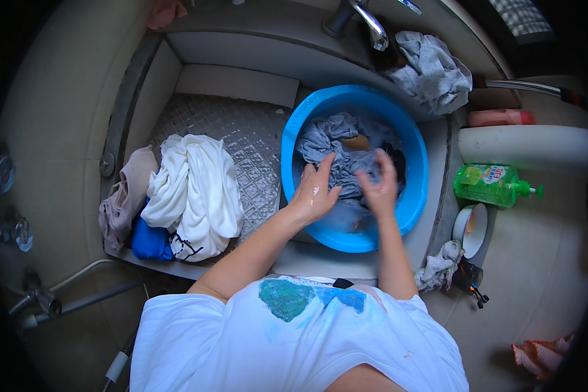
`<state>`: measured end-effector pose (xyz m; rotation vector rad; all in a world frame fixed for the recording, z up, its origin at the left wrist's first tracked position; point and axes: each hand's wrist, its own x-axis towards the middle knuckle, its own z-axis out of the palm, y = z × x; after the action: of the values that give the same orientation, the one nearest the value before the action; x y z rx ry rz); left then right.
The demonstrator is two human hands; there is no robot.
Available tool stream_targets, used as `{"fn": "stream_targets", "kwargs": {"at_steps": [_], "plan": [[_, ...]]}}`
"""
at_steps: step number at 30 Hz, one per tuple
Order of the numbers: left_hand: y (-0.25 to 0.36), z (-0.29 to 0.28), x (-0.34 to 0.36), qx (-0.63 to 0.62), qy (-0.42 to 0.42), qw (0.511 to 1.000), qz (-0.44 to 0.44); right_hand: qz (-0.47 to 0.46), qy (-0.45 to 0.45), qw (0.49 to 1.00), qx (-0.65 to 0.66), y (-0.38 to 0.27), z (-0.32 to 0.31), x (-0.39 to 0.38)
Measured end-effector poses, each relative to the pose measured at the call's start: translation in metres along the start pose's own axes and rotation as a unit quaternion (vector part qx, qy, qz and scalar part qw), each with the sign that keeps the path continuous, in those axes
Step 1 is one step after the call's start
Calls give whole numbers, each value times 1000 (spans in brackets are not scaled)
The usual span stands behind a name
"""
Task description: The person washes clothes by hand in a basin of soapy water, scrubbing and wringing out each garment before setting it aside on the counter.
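A blue plastic basin [419, 189] holds cloudy water with grey-blue wet cloth [333, 140] and a darker cloth at its right side. A brownish-yellow piece [355, 142] shows among the folds; its kind cannot be made out. My left hand [315, 192] is over the basin's left part, wet, thumb and fingers apart, at the edge of the grey-blue cloth. Over the right part is my right hand [379, 187], slightly blurred, thumb and fingers apart, with nothing seen in it. Whether either hand touches the cloth is hard to tell.
White cloth [199, 189], blue cloth [149, 240] and beige cloth [127, 199] lie heaped on the left. Behind the basin are a faucet [372, 29] and a grey cloth [432, 72]. At right sit a green pump bottle [490, 185] and a white bowl [478, 235].
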<state>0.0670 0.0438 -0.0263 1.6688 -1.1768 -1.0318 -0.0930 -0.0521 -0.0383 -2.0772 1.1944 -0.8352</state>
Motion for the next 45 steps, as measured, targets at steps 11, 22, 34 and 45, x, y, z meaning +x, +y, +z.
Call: {"fn": "stream_targets", "kwargs": {"at_steps": [11,22,34,45], "plan": [[2,2,0,59,-16,998,-6,219,-284,885,-298,84,96,14],[-15,6,16,-41,29,997,-55,195,-144,965,99,2,14,-13],[-28,-2,28,-667,-126,691,-248,-49,-152,970,182,-165,27,-22],[-5,14,10,-591,39,784,-187,-40,112,993,-14,-56,34,14]]}}
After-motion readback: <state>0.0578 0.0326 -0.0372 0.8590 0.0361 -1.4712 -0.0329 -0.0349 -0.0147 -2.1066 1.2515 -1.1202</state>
